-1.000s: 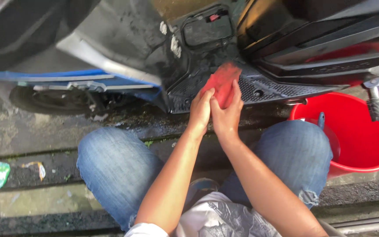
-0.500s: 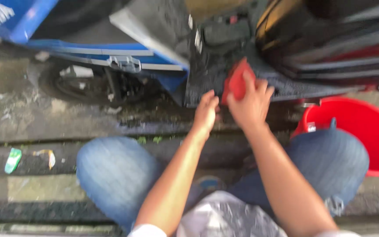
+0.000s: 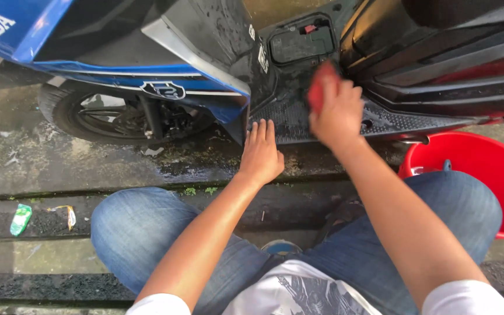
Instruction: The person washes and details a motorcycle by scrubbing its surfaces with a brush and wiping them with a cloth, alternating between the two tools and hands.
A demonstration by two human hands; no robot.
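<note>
A person squats on wet pavement beside a blue and black scooter (image 3: 147,52), knees in blue jeans spread wide. The right hand (image 3: 338,111) has its grip clamped on a red sponge (image 3: 317,87), pressed against the black inner panel just below the small lidded compartment (image 3: 301,42) and above the ribbed footboard (image 3: 298,119); the hand is blurred, so how much of the sponge the fingers cover cannot be told. The left hand (image 3: 261,153) holds nothing, its fingers together and flat, resting on the front edge of the footboard as a brace. A red bucket (image 3: 468,169) stands just beside the right knee, under the scooter's side, with something small and blue at its inner wall. Litter, a green wrapper (image 3: 20,219), lies well apart on the kerb to the left. As a judgement, the risks here are a slip of the bracing hand on the wet ribbed plastic, which would tip the crouched body forward into the panel, and the right knee or elbow knocking the bucket over, since it stands so close.
</note>
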